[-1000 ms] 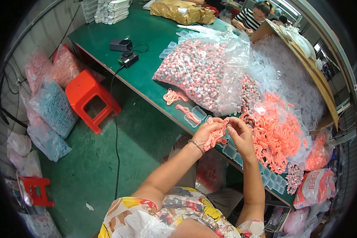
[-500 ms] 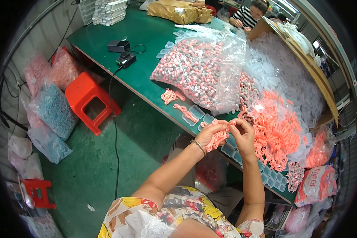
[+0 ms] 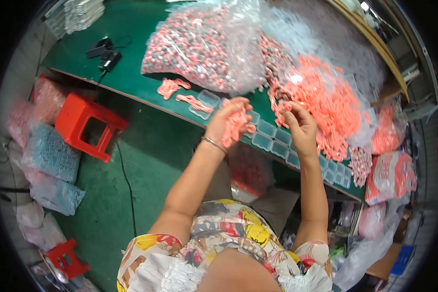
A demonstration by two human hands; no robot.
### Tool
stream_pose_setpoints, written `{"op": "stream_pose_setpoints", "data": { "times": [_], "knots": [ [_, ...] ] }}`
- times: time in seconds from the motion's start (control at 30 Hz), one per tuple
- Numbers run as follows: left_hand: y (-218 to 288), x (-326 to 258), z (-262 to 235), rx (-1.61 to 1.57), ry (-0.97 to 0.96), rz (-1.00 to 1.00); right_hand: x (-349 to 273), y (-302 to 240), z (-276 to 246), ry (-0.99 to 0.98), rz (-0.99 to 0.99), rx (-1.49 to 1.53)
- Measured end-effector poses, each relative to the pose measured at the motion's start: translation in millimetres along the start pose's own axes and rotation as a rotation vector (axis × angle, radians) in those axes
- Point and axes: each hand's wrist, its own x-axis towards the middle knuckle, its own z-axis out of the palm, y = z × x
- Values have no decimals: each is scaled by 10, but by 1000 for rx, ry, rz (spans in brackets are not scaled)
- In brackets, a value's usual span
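Note:
A bunch of looped coral cords lies in my left hand, its fingers curled round them over the table's near edge. To its right, my right hand pinches a coral cord loop between thumb and fingertips, beside a big heap of coral cords. Small clear plastic boxes stand in rows along the edge, beneath and between my hands. Left of my left hand, one cord bundle lies across a clear box, and another bundle rests on the table.
A large clear bag of small pink-and-grey pieces sits behind my hands. Clear plastic boxes are heaped at the back right. A black charger with a cable lies on the green table. A red stool and filled bags stand on the left floor.
My hands have moved apart: the left keeps its bunch of cords, the right now pinches a loop at the heap's edge. The whole view has shifted, so the table sits higher and further left.

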Motion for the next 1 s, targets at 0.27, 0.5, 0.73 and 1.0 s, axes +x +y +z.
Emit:
{"op": "stream_pose_setpoints", "data": {
  "times": [0.27, 0.5, 0.73, 1.0],
  "knots": [
    [-72, 97, -17, -94, -39, -28, -325, -7, -4, -125, -137, -724],
    [-117, 49, -13, -87, -31, -36, -397, 164, 87, -230, -391, -1004],
    [-127, 35, -55, -98, -34, -26, -448, 171, 33, -217, -297, -932],
    [-166, 40, 2, -93, -14, -39, -411, 235, 62, -243, -414, -1037]
  ]
}}
